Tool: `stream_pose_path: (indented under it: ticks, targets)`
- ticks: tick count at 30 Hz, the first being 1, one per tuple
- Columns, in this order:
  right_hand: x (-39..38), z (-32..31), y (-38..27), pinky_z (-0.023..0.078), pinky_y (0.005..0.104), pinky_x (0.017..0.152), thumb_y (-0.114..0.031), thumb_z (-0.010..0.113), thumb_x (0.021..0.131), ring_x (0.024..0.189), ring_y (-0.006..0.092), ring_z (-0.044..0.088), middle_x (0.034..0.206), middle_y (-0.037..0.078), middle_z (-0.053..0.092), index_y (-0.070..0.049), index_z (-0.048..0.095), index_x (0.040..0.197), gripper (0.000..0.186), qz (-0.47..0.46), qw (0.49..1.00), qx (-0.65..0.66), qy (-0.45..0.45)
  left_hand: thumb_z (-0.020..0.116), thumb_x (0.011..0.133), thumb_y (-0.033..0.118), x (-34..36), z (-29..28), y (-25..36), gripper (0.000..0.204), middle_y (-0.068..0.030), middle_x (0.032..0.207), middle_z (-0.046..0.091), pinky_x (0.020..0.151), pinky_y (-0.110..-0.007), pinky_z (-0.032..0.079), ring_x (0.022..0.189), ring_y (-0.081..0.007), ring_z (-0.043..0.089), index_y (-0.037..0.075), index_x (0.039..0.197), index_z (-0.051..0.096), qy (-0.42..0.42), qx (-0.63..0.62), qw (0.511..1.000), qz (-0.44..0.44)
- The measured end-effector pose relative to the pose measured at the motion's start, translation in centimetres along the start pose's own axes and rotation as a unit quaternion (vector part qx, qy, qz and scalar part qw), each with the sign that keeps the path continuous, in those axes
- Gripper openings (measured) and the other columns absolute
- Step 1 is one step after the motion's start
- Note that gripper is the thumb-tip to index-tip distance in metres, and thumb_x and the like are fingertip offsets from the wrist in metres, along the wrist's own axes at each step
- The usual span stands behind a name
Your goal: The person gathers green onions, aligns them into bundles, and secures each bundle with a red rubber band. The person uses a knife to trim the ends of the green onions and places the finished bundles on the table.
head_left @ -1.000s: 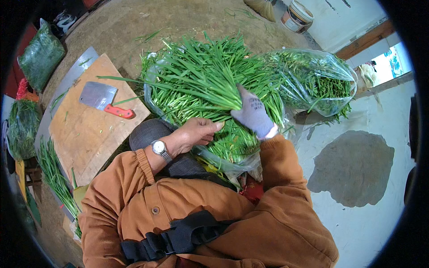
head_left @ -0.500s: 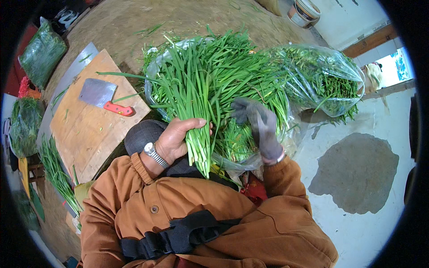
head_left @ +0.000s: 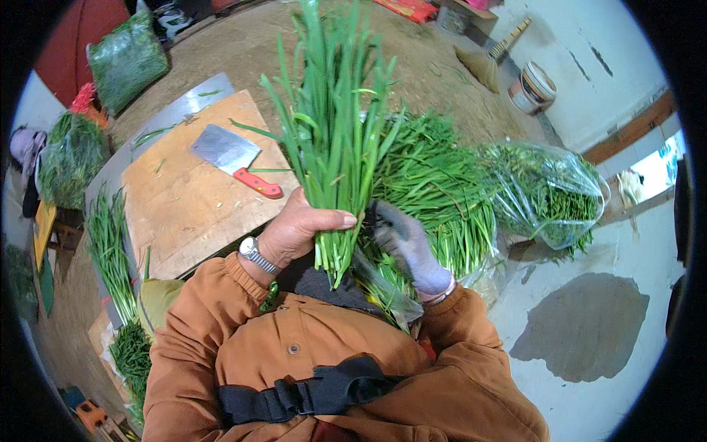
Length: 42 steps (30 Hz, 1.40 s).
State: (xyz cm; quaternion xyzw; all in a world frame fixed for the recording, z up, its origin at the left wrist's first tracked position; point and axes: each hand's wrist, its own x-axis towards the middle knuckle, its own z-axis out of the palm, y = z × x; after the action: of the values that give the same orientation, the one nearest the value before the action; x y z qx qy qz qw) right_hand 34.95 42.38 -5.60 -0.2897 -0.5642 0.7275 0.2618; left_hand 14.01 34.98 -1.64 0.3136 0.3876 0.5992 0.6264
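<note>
My bare left hand (head_left: 298, 227), with a metal-band watch at the wrist, is wrapped round a bunch of garlic chives (head_left: 335, 140). The bunch stands upright, its pale cut ends below my thumb and its green leaves reaching up. Close against the right side of the bunch is my right hand (head_left: 403, 243), in a grey glove. Its fingers are curled in toward the stems. Their tips are partly hidden, so whatever they pinch does not show. Behind the bunch and to its right lies a large heap of loose chives (head_left: 442, 184) on clear plastic.
A cleaver (head_left: 227, 147) with a red handle rests on a wooden board (head_left: 184, 199) to the left. More chives (head_left: 110, 258) lie beside the board. At right is a filled clear plastic bag (head_left: 552, 193). A bucket (head_left: 532, 88) and broom (head_left: 482, 65) stand by the wall.
My left hand has raised the bunch of chives off the heap and tipped it upright. My right hand has moved left to the bunch, its fingers curling in. The view has tilted up.
</note>
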Motion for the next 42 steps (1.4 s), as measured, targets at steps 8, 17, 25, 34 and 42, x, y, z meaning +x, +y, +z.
stream_pose_path:
  ticks: [8,17,25,34,42]
  targets:
    - [8.1,9.7,-5.5,0.051,0.0342,0.094,-0.032,0.051,0.097,0.108,0.0211,0.063,0.124,0.015,0.064,0.009,0.055,0.126,0.05,-0.197,0.953,0.107,-0.203,0.084,0.068,0.004,-5.5,-4.4,3.8,0.051,-0.0017,0.103,0.067,0.09,-0.03,0.049,0.096,-0.0125,0.06,0.002,0.114,0.062,0.045,0.295,0.947,0.122]
    - [14.0,24.0,-11.7,0.056,0.0309,0.077,-0.011,0.066,0.091,0.082,0.0159,0.068,0.097,0.013,0.072,0.008,0.067,0.11,0.027,-0.187,0.971,0.014,-0.145,0.088,0.066,0.003,-10.7,-14.7,10.3,0.057,0.0004,0.099,0.067,0.086,-0.029,0.052,0.093,-0.0126,0.062,0.004,0.118,0.063,0.112,0.337,0.91,0.216]
    - [18.4,29.2,-4.0,0.055,0.0303,0.077,-0.007,0.085,0.07,0.084,0.0163,0.067,0.098,0.007,0.07,0.0,0.061,0.111,0.048,-0.141,0.966,0.017,-0.216,0.093,0.065,0.021,-13.6,-22.2,11.6,0.076,-0.0077,0.124,0.061,0.098,-0.036,0.045,0.112,-0.0188,0.054,0.002,0.128,0.055,0.195,0.463,0.83,0.244]
    - [19.5,27.3,-5.1,0.052,0.0371,0.083,-0.019,0.079,0.076,0.09,0.0237,0.068,0.101,0.011,0.071,-0.007,0.073,0.091,0.021,-0.33,0.884,-0.197,-0.265,0.087,0.072,0.012,-10.0,-20.5,12.4,0.061,-0.0075,0.118,0.065,0.096,-0.034,0.047,0.108,-0.0171,0.058,0.001,0.124,0.058,0.177,0.399,0.863,0.254]
    - [20.0,27.8,-7.5,0.053,0.0263,0.074,-0.006,0.073,0.084,0.081,0.0135,0.067,0.092,0.006,0.072,0.0,0.071,0.104,0.021,-0.227,0.965,-0.057,-0.117,0.085,0.072,0.039,-12.8,-17.9,16.2,0.081,-0.028,0.118,0.063,0.096,-0.043,0.048,0.109,-0.0358,0.062,-0.002,0.134,0.053,0.255,0.581,0.734,0.242]
